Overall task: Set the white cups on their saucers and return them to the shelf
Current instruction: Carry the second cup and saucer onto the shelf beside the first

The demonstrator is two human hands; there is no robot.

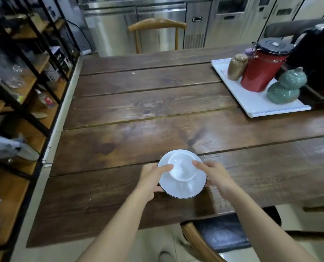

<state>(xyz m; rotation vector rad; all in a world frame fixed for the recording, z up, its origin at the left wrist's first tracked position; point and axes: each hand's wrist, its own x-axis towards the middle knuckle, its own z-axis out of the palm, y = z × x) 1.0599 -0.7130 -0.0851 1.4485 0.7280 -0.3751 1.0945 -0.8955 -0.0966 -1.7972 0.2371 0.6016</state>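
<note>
A white cup [183, 168] stands upright on a white saucer [173, 188] with a dark rim, over the near part of the wooden table [138, 110]. My left hand [151, 178] grips the saucer's left edge, its thumb resting on the cup's rim. My right hand [214, 174] grips the saucer's right edge, thumb also on the cup's rim. The cup's handle points toward me. Whether the saucer rests on the table or is lifted, I cannot tell. The shelf [25, 91], black metal with wooden boards, stands along the left.
A white tray [252, 103] at the table's right carries a red canister [261, 69], a green gourd jar [286, 87] and a brown jar [236, 67]. A black kettle unit [316, 53] sits at the far right. Chairs stand beyond the table [157, 27] and by my legs [204, 241].
</note>
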